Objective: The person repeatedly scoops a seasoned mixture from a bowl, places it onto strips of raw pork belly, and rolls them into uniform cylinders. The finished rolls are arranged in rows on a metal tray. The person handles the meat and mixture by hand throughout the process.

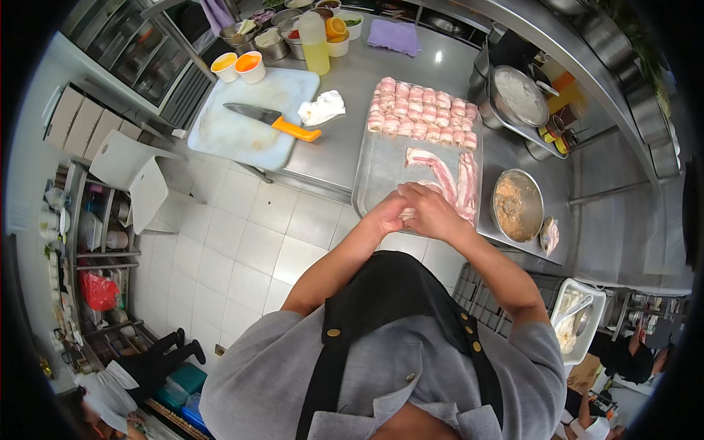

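Note:
My left hand [388, 212] and my right hand [432, 213] meet over the near edge of a metal tray [377, 170]. Between them shows a small pale piece of rolled bacon [407, 213], mostly hidden by the fingers. Several bacon-wrapped rolls [418, 110] sit in tight rows across the tray's far half. Loose bacon strips [467, 179] lie in the near right part, one of them curved [434, 165], partly beyond my right hand. To the right of the tray, a steel bowl [541, 208] holds an orange-brown minced mixture [510, 198].
A white cutting board [214, 132] carries an orange-handled knife [294, 129]; crumpled white paper or cloth [323, 108] lies beside it. Behind stand a squeeze bottle [313, 44] and ingredient tubs [250, 67]. A bowl of white powder [520, 94] is at right. Other people [159, 357] are further off.

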Motion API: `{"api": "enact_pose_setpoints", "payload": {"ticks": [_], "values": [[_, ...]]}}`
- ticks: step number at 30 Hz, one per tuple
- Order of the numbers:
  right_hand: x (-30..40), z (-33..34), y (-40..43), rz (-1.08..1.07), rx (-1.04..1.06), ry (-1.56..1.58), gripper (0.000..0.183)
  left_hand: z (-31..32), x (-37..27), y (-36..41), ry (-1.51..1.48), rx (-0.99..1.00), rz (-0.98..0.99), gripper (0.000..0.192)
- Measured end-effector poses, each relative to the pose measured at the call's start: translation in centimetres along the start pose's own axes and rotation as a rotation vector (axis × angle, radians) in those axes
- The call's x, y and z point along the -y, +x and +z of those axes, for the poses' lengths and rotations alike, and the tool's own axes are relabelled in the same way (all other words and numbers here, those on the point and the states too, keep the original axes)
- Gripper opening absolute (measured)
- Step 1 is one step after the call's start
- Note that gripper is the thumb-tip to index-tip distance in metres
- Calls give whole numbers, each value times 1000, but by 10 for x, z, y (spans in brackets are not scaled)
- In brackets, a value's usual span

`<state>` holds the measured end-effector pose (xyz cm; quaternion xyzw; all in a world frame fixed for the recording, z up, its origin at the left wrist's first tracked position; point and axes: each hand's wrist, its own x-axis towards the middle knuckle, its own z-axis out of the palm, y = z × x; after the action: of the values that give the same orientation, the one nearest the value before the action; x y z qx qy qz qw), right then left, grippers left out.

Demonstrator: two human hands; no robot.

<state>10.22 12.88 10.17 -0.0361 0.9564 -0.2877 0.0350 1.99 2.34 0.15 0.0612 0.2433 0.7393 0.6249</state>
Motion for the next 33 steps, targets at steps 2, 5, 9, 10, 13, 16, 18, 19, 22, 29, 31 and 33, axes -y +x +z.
{"api": "enact_pose_setpoints", "payload": {"ticks": [2, 5, 9, 10, 13, 16, 18, 19, 22, 29, 31, 33], "values": [[1, -2, 0, 59, 7, 52, 60, 8, 3, -2, 9, -83, -3, 32], [-1, 4, 2, 56, -40, 99, 57, 10, 5, -3, -9, -162, 12, 29], [-9, 23, 5, -4, -150, 145, 55, 1, 2, -5, 41, -194, 6, 23], [-7, 21, 5, 5, -143, 194, 55, -9, 5, -3, 47, -183, 14, 22], [-5, 16, 2, 35, -144, 237, 54, -15, 5, 2, 87, -155, 25, 32], [-18, 28, 3, 41, -155, 123, 58, -1, 5, 0, 49, -188, 63, 32], [-18, 28, 7, 46, -142, 130, 63, -3, 3, -1, 31, -181, 78, 32], [-18, 25, 5, 50, -184, 157, 65, -4, 2, -1, 23, -177, 86, 32], [-6, 16, -3, 8, -266, 176, 70, -15, -8, -2, -37, 5, 19, 34], [-14, 22, -8, -16, -384, 111, 66, -23, -5, 4, -76, 32, 26, 43], [-6, 16, -14, 79, -549, 184, 62, -4, -16, -6, -241, 125, 68, 48], [-1, 13, -21, 216, -713, 269, 58, 9, -21, -7, -417, 141, 128, 55]]}}
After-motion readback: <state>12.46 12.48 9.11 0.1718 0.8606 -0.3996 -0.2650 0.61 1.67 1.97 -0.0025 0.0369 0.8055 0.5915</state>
